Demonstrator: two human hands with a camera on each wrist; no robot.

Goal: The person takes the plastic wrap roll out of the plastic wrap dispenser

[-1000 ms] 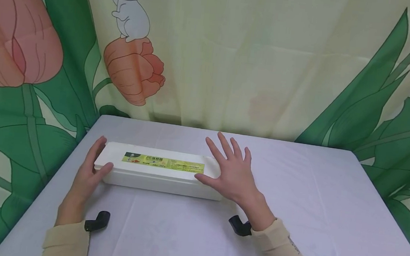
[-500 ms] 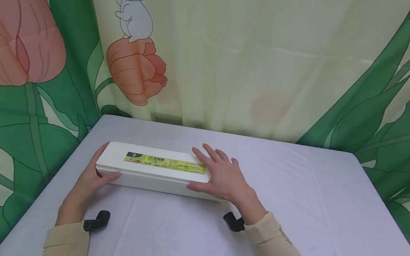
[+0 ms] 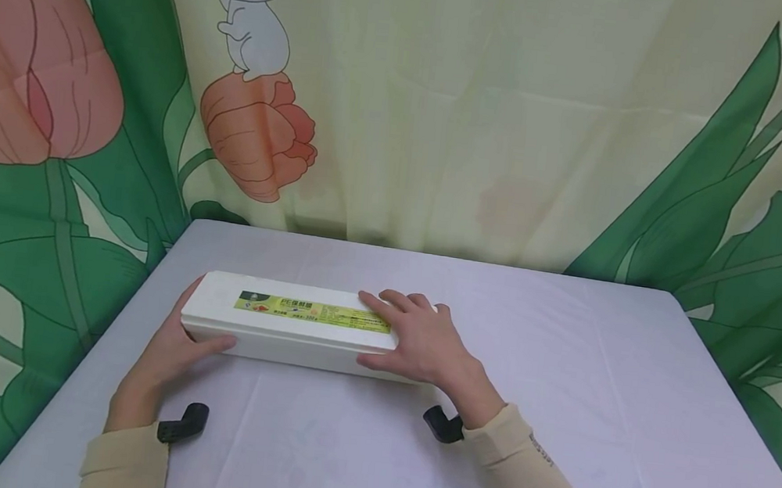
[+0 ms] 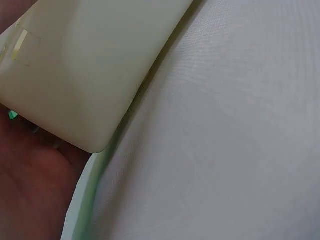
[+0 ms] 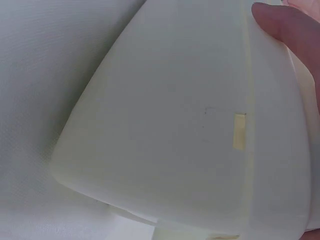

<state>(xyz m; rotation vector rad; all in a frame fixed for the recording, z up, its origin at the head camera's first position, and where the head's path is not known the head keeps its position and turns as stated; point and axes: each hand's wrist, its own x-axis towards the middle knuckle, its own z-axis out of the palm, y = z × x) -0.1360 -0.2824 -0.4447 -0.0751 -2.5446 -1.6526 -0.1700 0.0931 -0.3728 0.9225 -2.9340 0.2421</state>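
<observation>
A long white cling film box (image 3: 303, 352) lies across the white-clothed table, its lid down and a yellow-green label (image 3: 300, 311) on top. My left hand (image 3: 169, 348) grips the box's left end, thumb along the front wall. Over the right end sits my right hand (image 3: 426, 349), its thumb pressed to the front and its fingers spread across the lid, covering part of the label. In the left wrist view, the left palm (image 4: 35, 185) lies against the box's end. The right wrist view shows the box wall (image 5: 160, 125) close up, with the right thumb (image 5: 285, 25) at the lid's edge.
White cloth covers the table (image 3: 564, 355). Behind it hangs a pale curtain (image 3: 445, 123) printed with tulips, leaves and a white animal. A black wrist camera (image 3: 184, 424) sticks out from the left sleeve, and another black camera (image 3: 443, 424) from the right.
My right hand has come down and to the left, from spread above the box's right end onto its lid and front. My left thumb has slid down onto the front wall.
</observation>
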